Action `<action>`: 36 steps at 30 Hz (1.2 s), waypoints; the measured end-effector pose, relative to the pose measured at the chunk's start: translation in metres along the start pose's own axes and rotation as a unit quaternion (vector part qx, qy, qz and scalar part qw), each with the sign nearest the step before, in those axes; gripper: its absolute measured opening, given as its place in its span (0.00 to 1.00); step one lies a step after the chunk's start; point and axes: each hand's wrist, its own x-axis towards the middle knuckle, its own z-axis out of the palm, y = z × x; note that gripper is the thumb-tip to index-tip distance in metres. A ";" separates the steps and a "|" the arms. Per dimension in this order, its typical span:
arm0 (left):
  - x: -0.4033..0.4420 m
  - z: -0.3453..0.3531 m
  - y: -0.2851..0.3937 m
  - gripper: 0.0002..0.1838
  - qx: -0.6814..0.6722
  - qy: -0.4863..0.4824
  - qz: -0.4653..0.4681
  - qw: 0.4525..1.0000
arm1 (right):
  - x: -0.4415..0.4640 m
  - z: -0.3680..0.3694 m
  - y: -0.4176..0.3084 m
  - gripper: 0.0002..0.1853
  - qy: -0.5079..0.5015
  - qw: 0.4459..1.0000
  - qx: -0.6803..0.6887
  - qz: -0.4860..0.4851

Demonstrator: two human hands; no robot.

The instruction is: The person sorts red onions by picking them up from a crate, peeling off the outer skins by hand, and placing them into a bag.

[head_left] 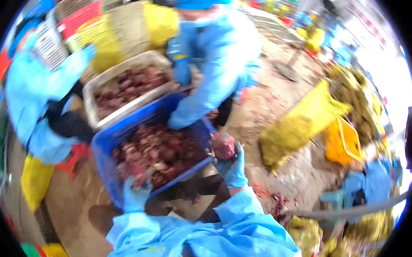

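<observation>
In my blue-gloved right hand (235,169) is a round purple-red bulb that looks like a red onion (223,146), held just beyond the right side of the blue crate (104,172). My left hand (136,194), also gloved in blue, is over the crate's near left rim, at the edge of the reddish pieces (154,149) inside. Blur hides whether its fingers grip anything. A co-worker's gloved hand (181,119) reaches into the same crate from the far side.
A white crate (91,106) of similar reddish pieces stands behind the blue one. One co-worker (218,55) bends over the crates; another (44,87) is at the left. A yellow sack (303,119) and an orange basket (340,155) lie right. Purple scraps litter the floor.
</observation>
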 end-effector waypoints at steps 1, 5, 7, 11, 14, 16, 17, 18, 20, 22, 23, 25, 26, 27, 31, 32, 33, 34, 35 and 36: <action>-0.002 0.005 0.000 0.24 -0.024 0.029 -0.025 0.999 | -0.008 0.009 -0.023 0.30 0.026 0.997 -0.016 -0.069; -0.005 -0.009 0.002 0.22 0.010 0.008 -0.022 1.000 | -0.028 0.053 -0.125 0.19 -0.035 0.935 -0.089 -0.342; -0.004 -0.020 0.003 0.19 0.000 0.032 -0.026 0.999 | -0.048 0.084 -0.184 0.14 0.040 0.849 -0.248 -0.464; -0.004 -0.044 0.011 0.20 -0.009 0.060 -0.032 0.998 | -0.044 0.100 -0.329 0.29 0.207 0.637 -0.304 -0.677; -0.010 -0.037 0.006 0.19 0.013 0.079 -0.003 0.997 | -0.049 0.105 -0.413 0.44 0.296 0.674 -0.367 -0.569; -0.011 -0.033 0.004 0.19 0.025 0.107 0.030 0.994 | -0.051 0.089 -0.426 0.36 0.282 0.654 -0.413 -0.567; -0.001 -0.046 0.003 0.20 -0.005 0.108 -0.019 0.994 | -0.051 0.079 -0.414 0.33 0.255 0.630 -0.438 -0.588; 0.004 -0.062 0.004 0.21 -0.044 0.113 -0.053 0.991 | -0.048 0.073 -0.394 0.30 0.221 0.616 -0.460 -0.600; -0.005 -0.045 -0.008 0.16 -0.104 0.123 -0.046 0.986 | -0.038 0.071 -0.326 0.25 0.172 0.662 -0.493 -0.538; -0.008 -0.029 -0.019 0.15 -0.057 0.244 0.003 0.968 | -0.029 0.056 -0.247 0.23 0.166 0.626 -0.589 -0.484; -0.005 -0.039 -0.021 0.15 -0.076 0.250 -0.035 0.965 | -0.023 0.020 -0.220 0.22 0.135 0.652 -0.621 -0.414; 0.002 -0.036 -0.014 0.14 -0.078 0.243 -0.116 0.960 | -0.011 -0.024 -0.156 0.18 0.066 0.697 -0.641 -0.313; 0.005 -0.026 -0.011 0.13 -0.066 0.239 -0.153 0.957 | -0.016 -0.021 -0.113 0.16 0.024 0.724 -0.632 -0.276; 0.012 -0.018 -0.006 0.14 -0.022 0.185 -0.155 0.970 | -0.020 -0.017 -0.083 0.16 -0.016 0.711 -0.660 -0.244; 0.074 0.060 0.041 0.11 -0.072 -0.014 -0.009 0.997 | -0.034 0.010 -0.008 0.19 -0.107 0.723 -0.672 -0.115; 0.104 0.069 0.066 0.15 -0.039 -0.221 0.050 0.973 | -0.036 0.017 0.001 0.20 -0.128 0.713 -0.683 -0.096; 0.108 0.102 0.088 0.20 -0.005 -0.281 0.101 0.954 | -0.033 0.015 0.008 0.20 -0.148 0.695 -0.697 -0.098; 0.122 0.107 0.110 0.17 0.026 -0.274 0.121 0.954 | -0.031 0.009 0.014 0.20 -0.167 0.676 -0.711 -0.097; 0.135 0.112 0.132 0.18 0.057 -0.265 0.141 0.952 | -0.032 0.009 0.017 0.20 -0.172 0.668 -0.720 -0.075; 0.115 0.125 0.141 0.21 0.119 -0.063 0.162 0.978 | -0.030 0.010 0.021 0.19 -0.179 0.661 -0.727 -0.057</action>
